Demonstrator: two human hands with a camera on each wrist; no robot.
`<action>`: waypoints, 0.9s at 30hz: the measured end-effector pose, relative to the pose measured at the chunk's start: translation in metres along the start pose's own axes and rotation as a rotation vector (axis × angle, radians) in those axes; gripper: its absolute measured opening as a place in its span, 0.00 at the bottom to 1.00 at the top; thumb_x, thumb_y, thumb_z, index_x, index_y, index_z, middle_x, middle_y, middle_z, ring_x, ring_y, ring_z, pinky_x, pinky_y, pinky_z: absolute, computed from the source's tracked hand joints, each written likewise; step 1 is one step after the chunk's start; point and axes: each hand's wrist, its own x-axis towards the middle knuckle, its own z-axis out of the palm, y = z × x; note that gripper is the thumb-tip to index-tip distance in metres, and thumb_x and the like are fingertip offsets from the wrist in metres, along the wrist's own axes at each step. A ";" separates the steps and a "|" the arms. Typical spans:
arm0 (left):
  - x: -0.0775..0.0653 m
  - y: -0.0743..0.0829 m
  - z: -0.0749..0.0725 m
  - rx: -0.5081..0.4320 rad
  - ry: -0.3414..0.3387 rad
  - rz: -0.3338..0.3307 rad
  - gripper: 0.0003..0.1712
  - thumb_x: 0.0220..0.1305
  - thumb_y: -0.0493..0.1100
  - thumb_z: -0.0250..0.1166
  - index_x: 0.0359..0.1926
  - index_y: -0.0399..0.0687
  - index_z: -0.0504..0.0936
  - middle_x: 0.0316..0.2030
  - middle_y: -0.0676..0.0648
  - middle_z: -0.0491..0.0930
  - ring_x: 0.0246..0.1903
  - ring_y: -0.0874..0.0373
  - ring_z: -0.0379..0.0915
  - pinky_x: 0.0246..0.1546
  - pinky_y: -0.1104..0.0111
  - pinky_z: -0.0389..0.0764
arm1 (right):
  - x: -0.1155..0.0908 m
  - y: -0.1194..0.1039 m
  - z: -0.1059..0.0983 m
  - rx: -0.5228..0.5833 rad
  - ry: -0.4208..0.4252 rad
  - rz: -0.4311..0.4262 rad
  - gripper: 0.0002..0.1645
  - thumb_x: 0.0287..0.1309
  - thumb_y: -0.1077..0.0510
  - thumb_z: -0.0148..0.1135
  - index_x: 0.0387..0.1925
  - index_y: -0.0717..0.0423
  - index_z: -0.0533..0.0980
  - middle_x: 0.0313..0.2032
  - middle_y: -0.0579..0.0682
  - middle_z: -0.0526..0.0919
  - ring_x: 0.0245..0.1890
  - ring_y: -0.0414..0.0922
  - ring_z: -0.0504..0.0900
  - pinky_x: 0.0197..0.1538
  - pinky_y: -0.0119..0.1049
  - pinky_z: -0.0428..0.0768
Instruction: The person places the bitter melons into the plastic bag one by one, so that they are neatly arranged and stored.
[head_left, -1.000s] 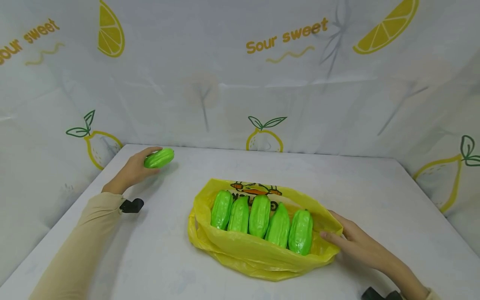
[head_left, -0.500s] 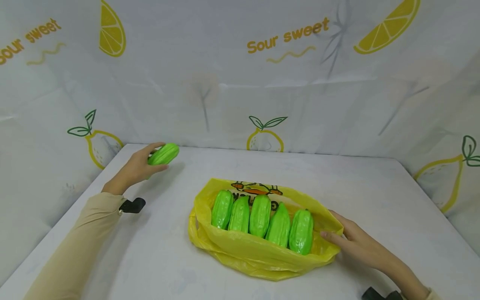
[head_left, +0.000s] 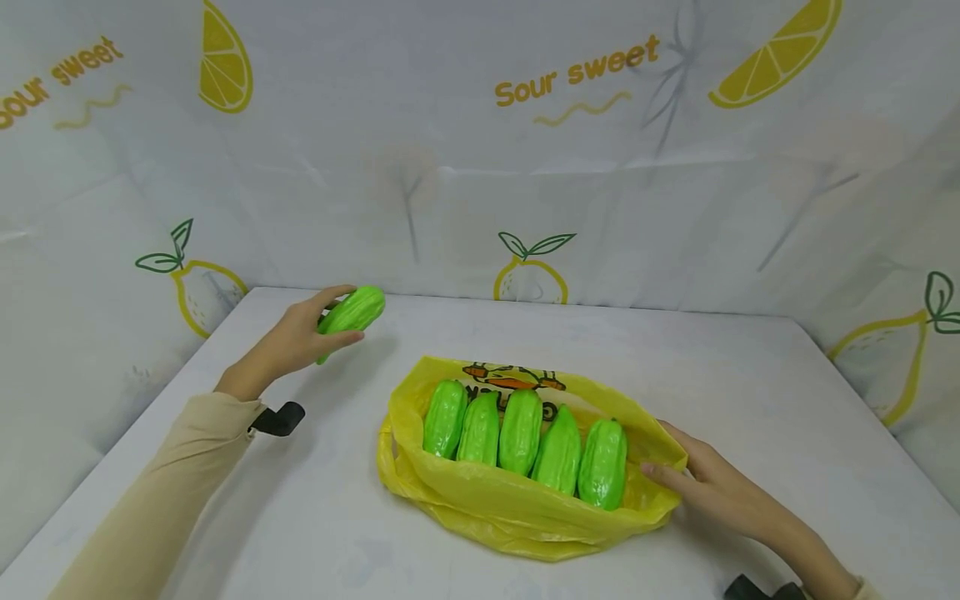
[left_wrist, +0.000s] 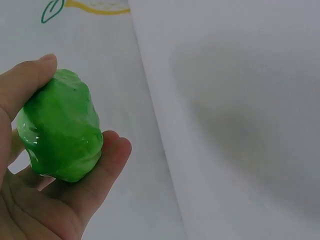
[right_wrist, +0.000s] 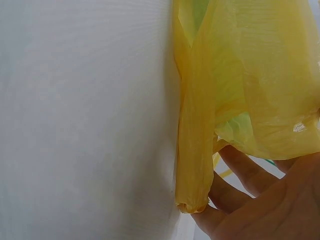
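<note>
A ridged, bright green bitter melon (head_left: 357, 309) is held up in my left hand (head_left: 303, 333), thumb on one side and fingers on the other, above the table's far left. The left wrist view shows the glossy lumpy end of this bitter melon (left_wrist: 62, 127) between thumb and fingers. At the table's middle lies a yellow plastic bag (head_left: 517, 521), its mouth spread wide. Several more bitter melons (head_left: 519, 433) lie side by side in it. My right hand (head_left: 712, 483) holds the bag's right edge, the thumb at the opening and other fingers partly hidden behind the plastic.
The white table (head_left: 300, 517) meets a white backdrop (head_left: 322, 192) printed with lemons and lettering at the back and sides. Black wrist mounts sit on both forearms, the left one (head_left: 277, 418) close above the table.
My left hand has lifted the bitter melon and moved right with it, tilting it upward. My right hand and the yellow bag have stayed in place.
</note>
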 end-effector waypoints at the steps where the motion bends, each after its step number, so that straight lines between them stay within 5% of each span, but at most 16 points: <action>1: 0.000 0.003 0.001 -0.002 0.001 0.008 0.43 0.66 0.52 0.66 0.75 0.47 0.57 0.64 0.28 0.69 0.49 0.39 0.77 0.41 0.55 0.82 | 0.000 0.000 0.000 -0.001 0.000 -0.001 0.28 0.71 0.55 0.54 0.69 0.56 0.65 0.61 0.55 0.77 0.52 0.27 0.74 0.49 0.28 0.78; 27: -0.014 0.073 0.026 -0.057 0.027 0.357 0.39 0.62 0.44 0.71 0.71 0.49 0.65 0.58 0.43 0.77 0.41 0.55 0.76 0.42 0.62 0.81 | 0.000 0.000 0.000 -0.007 -0.004 0.016 0.29 0.71 0.53 0.54 0.70 0.56 0.65 0.62 0.55 0.77 0.54 0.26 0.72 0.50 0.28 0.78</action>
